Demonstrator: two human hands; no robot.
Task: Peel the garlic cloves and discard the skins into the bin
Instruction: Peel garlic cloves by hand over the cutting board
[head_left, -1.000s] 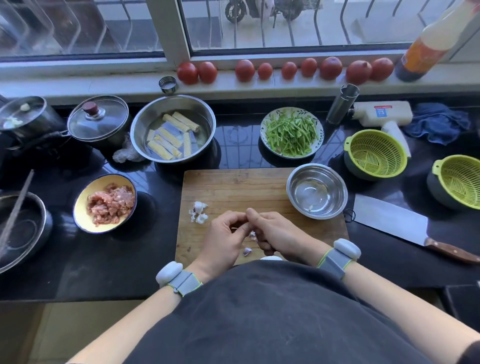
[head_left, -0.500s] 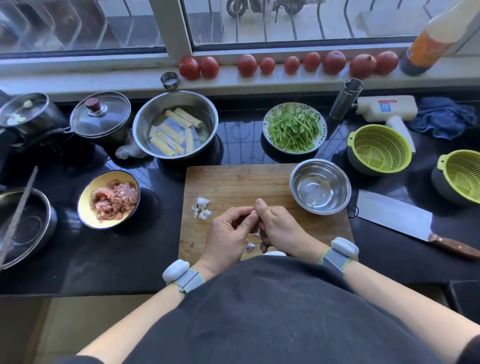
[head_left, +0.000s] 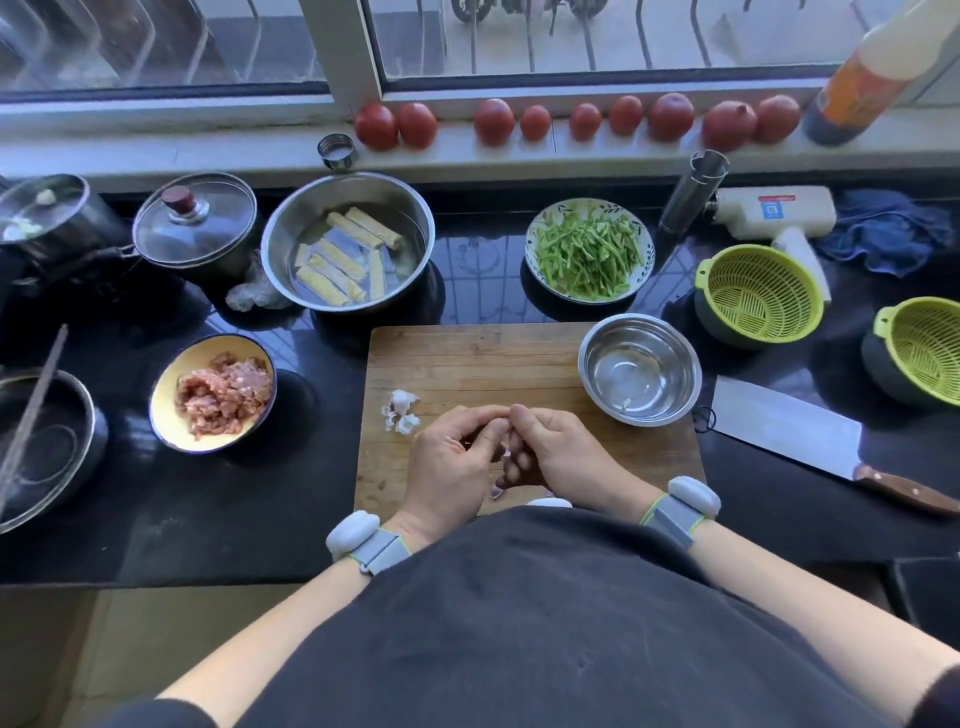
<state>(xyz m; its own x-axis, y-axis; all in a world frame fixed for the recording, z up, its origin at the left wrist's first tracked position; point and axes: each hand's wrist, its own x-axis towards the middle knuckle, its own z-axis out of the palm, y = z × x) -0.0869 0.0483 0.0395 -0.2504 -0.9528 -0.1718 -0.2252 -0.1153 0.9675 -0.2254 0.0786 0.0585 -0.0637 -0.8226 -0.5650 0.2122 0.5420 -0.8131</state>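
Note:
My left hand (head_left: 453, 463) and my right hand (head_left: 556, 451) meet over the near part of the wooden cutting board (head_left: 467, 364). Their fingertips pinch a small garlic clove (head_left: 510, 442), which is mostly hidden between them. A little heap of white garlic pieces and skins (head_left: 401, 410) lies on the board just left of my left hand. A scrap of skin (head_left: 497, 492) lies on the board under my hands. A small steel bowl (head_left: 640, 369) stands on the board's right corner with one pale piece inside. No bin is in view.
A cleaver (head_left: 789, 432) lies right of the board. Two green colanders (head_left: 759, 294) stand at the right. A yellow bowl of minced meat (head_left: 213, 393), a steel bowl of tofu sticks (head_left: 347, 242), a plate of green strips (head_left: 589, 249) and pots surround the board.
My hands have stayed together on the clove, with the fingers shifting slightly as they work at it. The camera has tilted a little.

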